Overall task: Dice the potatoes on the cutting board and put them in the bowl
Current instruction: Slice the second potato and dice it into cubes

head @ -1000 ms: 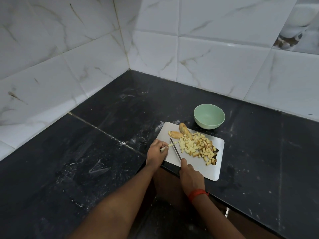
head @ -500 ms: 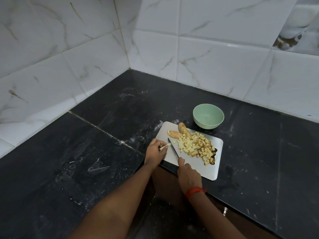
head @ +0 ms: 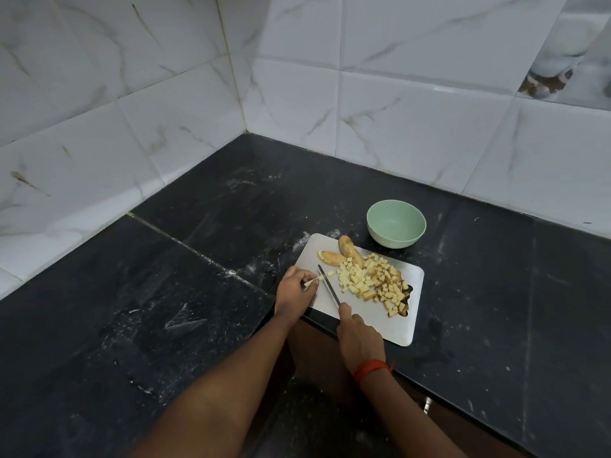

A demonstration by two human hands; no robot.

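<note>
Pinching a potato strip [head: 316, 280] on the cutting board [head: 375, 317] at mid-frame, the left hand [head: 294, 292] holds it down; the right hand [head: 358, 338] grips the knife [head: 328, 286], its blade across the strip. Diced potatoes [head: 367, 279] lie to the right, and the bowl [head: 393, 240] sits just above the board.

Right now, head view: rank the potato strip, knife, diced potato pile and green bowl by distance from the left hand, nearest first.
1. potato strip: pinched by the left hand, at the left of the cutting board.
2. knife: blade just right of the strip, gripped by the right hand.
3. diced potato pile: mid-board, right of the blade.
4. green bowl: off the board, on the counter behind it.
</note>
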